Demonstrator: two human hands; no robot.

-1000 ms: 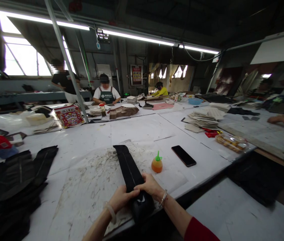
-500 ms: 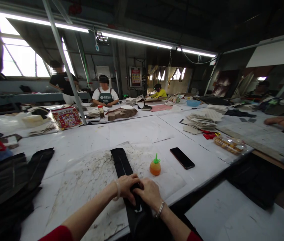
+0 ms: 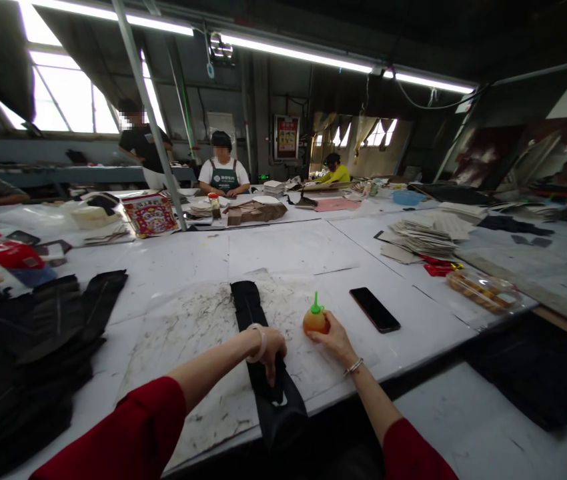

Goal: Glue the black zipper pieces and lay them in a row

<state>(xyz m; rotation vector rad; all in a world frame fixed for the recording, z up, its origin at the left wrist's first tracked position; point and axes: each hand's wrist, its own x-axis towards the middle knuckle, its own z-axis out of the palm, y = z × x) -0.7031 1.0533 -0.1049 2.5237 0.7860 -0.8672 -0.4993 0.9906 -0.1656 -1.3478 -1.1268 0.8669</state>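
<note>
A long black strip of material [image 3: 252,319] lies on a stained white sheet [image 3: 188,347] and hangs over the table's near edge. My left hand [image 3: 269,351] presses down on the strip's middle, fingers curled over it. My right hand [image 3: 332,338] reaches right and closes around a small orange squeeze bottle with a green nozzle [image 3: 315,320], which stands upright on the sheet.
A black phone [image 3: 374,309] lies right of the bottle. A pile of black pieces [image 3: 33,347] covers the table's left side. Stacked card pieces [image 3: 421,235] and a clear snack pack [image 3: 483,290] sit at right. Several people work at the table's far end.
My right hand left the black strip and moved right onto the orange bottle. My left hand stayed on the strip. The camera view shifted slightly.
</note>
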